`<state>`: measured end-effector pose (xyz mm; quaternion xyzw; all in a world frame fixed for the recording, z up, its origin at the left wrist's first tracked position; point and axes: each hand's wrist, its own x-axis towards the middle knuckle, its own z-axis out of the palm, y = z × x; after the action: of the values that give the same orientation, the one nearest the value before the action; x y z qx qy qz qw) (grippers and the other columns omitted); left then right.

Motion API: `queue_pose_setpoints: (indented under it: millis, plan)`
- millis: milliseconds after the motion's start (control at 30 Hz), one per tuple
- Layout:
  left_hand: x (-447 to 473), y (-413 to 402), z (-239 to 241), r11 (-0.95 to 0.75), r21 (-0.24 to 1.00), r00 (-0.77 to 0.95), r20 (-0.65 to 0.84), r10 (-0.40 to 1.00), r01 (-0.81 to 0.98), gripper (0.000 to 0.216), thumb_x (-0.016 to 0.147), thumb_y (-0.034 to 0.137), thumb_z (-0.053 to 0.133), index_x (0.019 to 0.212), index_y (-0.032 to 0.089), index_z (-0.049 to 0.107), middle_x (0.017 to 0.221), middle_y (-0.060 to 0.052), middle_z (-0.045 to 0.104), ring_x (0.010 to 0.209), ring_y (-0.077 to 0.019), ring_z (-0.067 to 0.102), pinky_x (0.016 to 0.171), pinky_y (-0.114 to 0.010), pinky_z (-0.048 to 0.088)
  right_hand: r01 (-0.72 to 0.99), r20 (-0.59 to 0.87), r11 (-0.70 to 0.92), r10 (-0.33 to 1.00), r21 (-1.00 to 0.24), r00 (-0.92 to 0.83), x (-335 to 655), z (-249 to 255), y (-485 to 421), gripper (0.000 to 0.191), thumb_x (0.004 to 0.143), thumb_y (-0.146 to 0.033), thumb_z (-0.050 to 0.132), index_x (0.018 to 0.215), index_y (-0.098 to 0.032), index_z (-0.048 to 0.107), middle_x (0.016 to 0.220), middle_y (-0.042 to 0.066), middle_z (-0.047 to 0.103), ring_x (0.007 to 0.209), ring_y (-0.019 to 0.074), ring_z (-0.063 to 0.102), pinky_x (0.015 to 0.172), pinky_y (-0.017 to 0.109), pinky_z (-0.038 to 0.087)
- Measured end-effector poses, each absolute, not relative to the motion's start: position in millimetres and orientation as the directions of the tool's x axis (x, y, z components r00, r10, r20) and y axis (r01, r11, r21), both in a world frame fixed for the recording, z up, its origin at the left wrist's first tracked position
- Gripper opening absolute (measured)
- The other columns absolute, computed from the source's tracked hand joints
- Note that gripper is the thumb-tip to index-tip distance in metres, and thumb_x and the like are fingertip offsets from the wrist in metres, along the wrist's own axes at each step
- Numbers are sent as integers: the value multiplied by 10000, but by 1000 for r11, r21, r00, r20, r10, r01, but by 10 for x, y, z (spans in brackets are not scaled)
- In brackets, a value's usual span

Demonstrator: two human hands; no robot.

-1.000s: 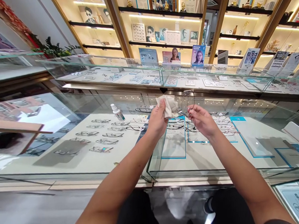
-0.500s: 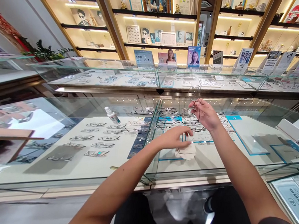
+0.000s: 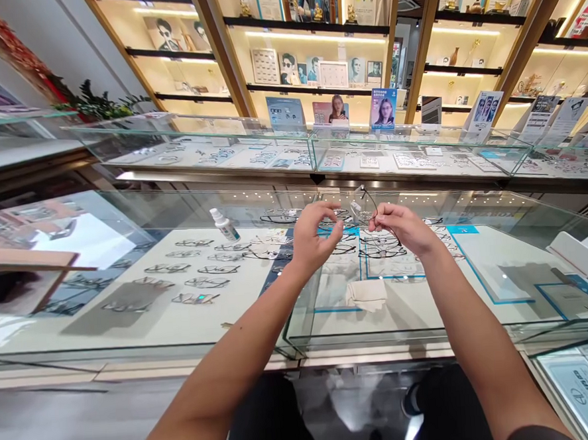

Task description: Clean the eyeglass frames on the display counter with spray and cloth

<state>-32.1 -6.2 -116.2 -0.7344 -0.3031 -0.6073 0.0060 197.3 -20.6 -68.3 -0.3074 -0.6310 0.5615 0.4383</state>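
Observation:
My right hand [image 3: 402, 225] pinches a pair of thin dark-framed eyeglasses [image 3: 369, 194] above the glass counter. One temple arm rises over the fingers and another part curves down beside the palm; the lenses are hard to make out. To the left of the glasses, my left hand [image 3: 317, 237] is raised with thumb and fingers apart, curved and holding nothing. A folded cream cloth [image 3: 367, 294] lies on the counter top below the hands. On the left part of the counter stands a white spray bottle [image 3: 224, 225].
Rows of eyeglass frames [image 3: 219, 270] show under the counter's glass. Behind runs a second glass showcase [image 3: 250, 157] with upright advertising cards [image 3: 383, 108]. At the right edge is an open white box [image 3: 572, 254]. Lit shelves [image 3: 313, 46] line the back wall.
My left hand has risen from beside the cloth toward the glasses. My right hand has turned and lowered the glasses slightly, still gripping them.

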Motion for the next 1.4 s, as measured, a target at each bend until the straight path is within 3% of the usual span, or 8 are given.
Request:
queue_pose_setpoints:
  millis: [100,233,500,733,867,1000,1100,1400]
  plan:
    - [-303,-74,-1182,-821,234,156,919,361,521,498,869,379,744,1309,219,574,1423,-152,675,1325,-297,639,1051,-474,546,-25,179,191,856,-981,-485,2006,-703,-190,264,807,-435,784,731,-230,635,740,-3,692,798,167,585,801,326,412]
    - [-278,-66,-1216,-832,124,286,903,320,540,751,882,465,764,1524,225,456,1472,-169,646,1418,-322,580,1180,-528,463,19,152,201,793,-979,-591,2045,-711,-174,235,845,-413,756,731,-235,652,752,-3,710,803,177,599,804,336,422]
    - [-270,-89,-1262,-809,246,297,842,451,533,694,877,628,699,1406,193,586,1327,-171,728,1231,-314,689,1072,-484,519,23,116,175,740,-984,-663,2040,-715,-213,230,857,-404,750,750,-230,646,730,-5,719,791,186,629,823,352,444]
    - [-295,-134,-982,-815,192,323,850,416,547,654,882,655,722,1353,213,623,1307,-155,742,1200,-312,706,1039,-458,520,92,145,285,709,-954,-690,2076,-381,-250,285,874,-468,745,763,-230,637,758,6,705,800,186,642,833,377,486]
    - [-279,-59,-500,-814,120,170,951,259,568,671,829,578,825,1375,260,600,1318,-118,731,1236,-311,682,1069,-469,515,256,487,588,794,-768,-364,2195,151,-369,318,917,-569,703,907,-252,688,1006,32,716,968,197,649,969,412,503]
    - [-202,-58,-36,-774,159,-55,986,160,613,659,822,558,838,1355,262,589,1315,-96,710,1230,-297,665,1021,-445,542,389,778,743,620,-544,-96,2202,424,-551,470,821,-581,818,1163,-295,669,1260,40,683,1236,248,619,1120,461,474]
    - [-156,-144,100,-768,199,-156,979,130,609,602,840,532,834,1320,251,602,1269,-86,716,1148,-268,687,934,-405,569,479,835,744,548,-465,-41,2108,393,-647,584,790,-532,862,1279,-304,638,1319,64,662,1272,280,616,1133,498,481]
    - [-181,-344,67,-752,273,-172,962,212,600,564,833,519,854,1262,231,628,1170,-70,750,1050,-235,728,885,-373,578,565,876,723,482,-396,-3,1969,295,-736,446,850,-455,825,1237,-310,659,1276,65,686,1239,301,629,1113,532,505]
